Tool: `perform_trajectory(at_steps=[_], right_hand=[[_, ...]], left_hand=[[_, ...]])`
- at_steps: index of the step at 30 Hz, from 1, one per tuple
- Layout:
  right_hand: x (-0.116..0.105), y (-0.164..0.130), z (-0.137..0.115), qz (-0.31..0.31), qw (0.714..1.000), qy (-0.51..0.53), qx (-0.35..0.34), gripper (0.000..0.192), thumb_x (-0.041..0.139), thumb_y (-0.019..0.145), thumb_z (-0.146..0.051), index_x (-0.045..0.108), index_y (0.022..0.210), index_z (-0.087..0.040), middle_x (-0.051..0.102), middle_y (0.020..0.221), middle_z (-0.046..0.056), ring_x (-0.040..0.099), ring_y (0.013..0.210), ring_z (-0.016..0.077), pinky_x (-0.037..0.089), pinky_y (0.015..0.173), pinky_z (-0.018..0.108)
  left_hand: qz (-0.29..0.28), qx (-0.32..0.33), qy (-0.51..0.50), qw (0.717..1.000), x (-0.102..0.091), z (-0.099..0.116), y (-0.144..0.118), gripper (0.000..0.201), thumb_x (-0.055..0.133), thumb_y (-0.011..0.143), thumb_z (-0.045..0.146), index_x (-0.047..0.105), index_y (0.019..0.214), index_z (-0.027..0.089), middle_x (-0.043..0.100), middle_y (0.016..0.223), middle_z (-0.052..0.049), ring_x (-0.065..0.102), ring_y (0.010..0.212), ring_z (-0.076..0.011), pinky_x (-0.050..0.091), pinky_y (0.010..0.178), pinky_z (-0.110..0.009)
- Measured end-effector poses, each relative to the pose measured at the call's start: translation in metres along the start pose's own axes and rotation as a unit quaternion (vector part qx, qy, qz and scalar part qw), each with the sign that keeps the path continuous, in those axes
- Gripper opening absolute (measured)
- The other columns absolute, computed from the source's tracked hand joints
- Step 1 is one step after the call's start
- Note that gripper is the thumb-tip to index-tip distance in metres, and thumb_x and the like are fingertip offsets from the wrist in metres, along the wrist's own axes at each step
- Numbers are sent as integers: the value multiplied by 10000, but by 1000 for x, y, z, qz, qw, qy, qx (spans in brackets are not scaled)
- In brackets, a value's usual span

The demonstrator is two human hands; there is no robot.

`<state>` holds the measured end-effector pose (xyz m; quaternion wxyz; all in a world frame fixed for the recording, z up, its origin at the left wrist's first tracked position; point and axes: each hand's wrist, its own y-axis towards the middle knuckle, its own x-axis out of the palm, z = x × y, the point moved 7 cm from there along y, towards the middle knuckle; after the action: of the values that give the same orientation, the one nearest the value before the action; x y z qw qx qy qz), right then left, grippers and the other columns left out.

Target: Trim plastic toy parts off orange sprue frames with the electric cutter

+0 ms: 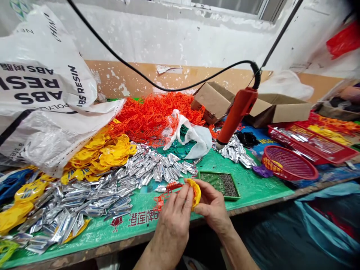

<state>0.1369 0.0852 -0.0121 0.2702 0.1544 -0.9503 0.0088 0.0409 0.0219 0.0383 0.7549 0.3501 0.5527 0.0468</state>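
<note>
My left hand (174,213) and right hand (211,204) pinch a yellow plastic piece (196,193) between their fingertips, near the green tray (221,182).

A small yellow plastic piece (195,193), rounded and flat like a disc, stands on edge between the two hands, pinched by the fingertips of the left hand (174,219) on one side and those of the right hand (212,206) on the other. Its upper rim curves clear above the fingers. A thin orange plastic frame piece (165,193) lies just beyond the left hand's fingertips, flat on the green mat.
</note>
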Motion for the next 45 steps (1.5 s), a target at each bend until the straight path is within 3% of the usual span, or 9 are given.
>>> perform_trajectory(at_steps=[5,8,12,17,23,26,33,39,45], right_hand=[[10,3,-15,-12,984,-176,-28,565,802,718,-353,639,1255,-287,667,1217,58,658,1014,211,543,903,327],[23,12,-26,-102,949,-295,-45,496,685,833,-374,603,1313,-276,659,1175,54,636,993,193,519,907,320],[29,25,-26,-130,947,-295,-10,489,702,810,-365,634,1275,-230,675,1108,60,626,953,190,530,848,320],[34,26,-7,-120,968,-195,101,414,743,747,-346,702,1139,-216,705,990,19,624,847,164,527,784,304],[24,20,2,-99,962,-229,112,365,715,764,-349,691,1097,-204,707,927,26,614,781,161,517,710,296],[21,18,4,-112,959,-224,131,376,712,754,-345,669,1091,-184,694,921,25,613,792,158,508,733,302],[19,12,2,-126,946,-278,111,285,660,802,-342,674,1041,-187,682,934,21,602,794,155,489,716,281],[16,0,-7,-82,908,-410,38,319,619,846,-317,641,1142,-202,684,909,20,585,767,154,473,694,267],[20,-10,-9,-90,864,-491,61,291,590,864,-353,605,1099,-183,631,847,24,538,729,158,406,668,284]], left_hand=[[48,-31,-101,993,-19,-7,8,374,445,906,62,579,1255,40,679,1207,-219,626,1134,-284,519,947,-387],[-16,-124,-263,957,-29,-26,14,275,471,930,138,681,1103,93,698,1141,-185,660,1043,-257,526,889,-333],[-151,-306,-522,782,-16,-52,5,249,593,899,312,738,1022,150,726,848,-62,663,847,-225,515,755,-290],[-88,-462,-685,556,11,-68,-18,349,691,826,444,749,912,110,701,700,-47,616,628,-154,485,561,-231],[-70,-549,-710,434,30,-61,-30,356,762,760,451,711,809,102,659,592,-27,554,445,-100,455,402,-186],[-93,-558,-713,414,34,-58,-32,400,802,709,461,708,835,94,639,565,-13,502,394,-71,414,365,-164],[-101,-571,-692,430,41,-59,-35,450,848,625,483,697,791,94,617,539,-7,489,386,-70,407,364,-171],[-133,-559,-700,424,43,-57,-37,414,843,654,432,719,822,75,657,576,-34,533,414,-90,432,385,-182],[-179,-528,-712,428,42,-57,-40,374,859,660,368,742,834,58,718,685,-85,610,527,-121,505,515,-209]])
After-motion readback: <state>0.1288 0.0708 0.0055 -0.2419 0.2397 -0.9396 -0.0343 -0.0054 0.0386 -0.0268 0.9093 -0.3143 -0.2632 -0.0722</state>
